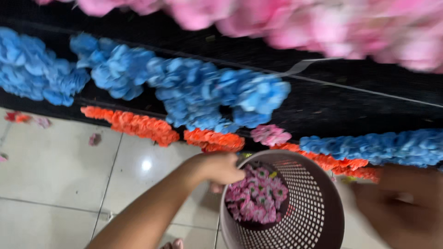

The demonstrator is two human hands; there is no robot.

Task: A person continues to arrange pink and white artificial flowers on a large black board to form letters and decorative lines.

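Note:
A brown perforated plastic basket (318, 203) stands on the floor with several small pink artificial flowers (256, 196) inside. My left hand (217, 168) rests at the basket's near rim, fingers curled over it, close to the pink flowers. Whether it grips the rim or a flower is unclear. My right hand (401, 203) is blurred at the right, just beside the basket; its fingers are not readable.
Garlands lie on a black mat (323, 101): blue ones (198, 92), an orange one (138, 124), pink ones (300, 23) along the top, another blue one (383, 147) at right. White floor tiles (55, 170) at left carry scattered petals.

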